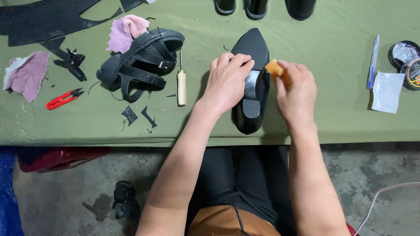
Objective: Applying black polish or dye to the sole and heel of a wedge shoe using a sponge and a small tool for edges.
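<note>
Shoe-repair workshop. Green cloth-covered desk (pixel 332 122) bearing wooden-handled awl (pixel 181 86), red thread snips (pixel 63 98), black leather offcuts (pixel 43 19), strapped black sandal (pixel 140 59), open polish tin (pixel 404 54), pink rags (pixel 127 30); bare concrete floor (pixel 70 196) beneath.

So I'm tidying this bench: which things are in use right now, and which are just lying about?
In use: black shoe, orange block, left hand, right hand.
Lying about: sandal, awl, red snips, pink rags, tin.

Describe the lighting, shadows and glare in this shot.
Head view: soft, even light over the green table cloth; faint shadows beside the left hand and black shoe; a pale sheen on the shoe's shank; bright glare in the open tin; the right hand looks slightly soft.
</note>
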